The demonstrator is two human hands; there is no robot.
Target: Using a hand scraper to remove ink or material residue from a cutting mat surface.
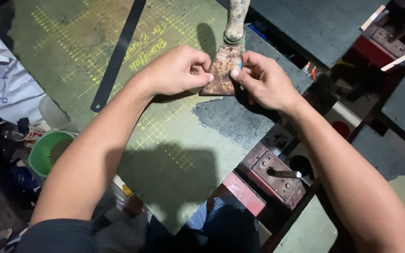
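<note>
Two hands meet on one rusty scraper (222, 70). The left hand (176, 71) has its fingers curled nearly closed, thumb and forefinger tips pinched on the left edge of the blade. The right hand (264, 80) does the same from the other side, thumb tip pressed to the right edge with the fingers folded in behind it; something small and blue shows at its fingertips, too small to make out. The scraper lies flat on a green cutting mat (165, 150), blade toward the person and its one worn handle (236, 18) pointing away. One dark metal strip (118, 56) lies diagonally on the mat, well left of the hands. One green bucket (45, 152) sits below the mat's left edge. To the right, one red metal bracket (277, 180) stands under the right forearm.
</note>
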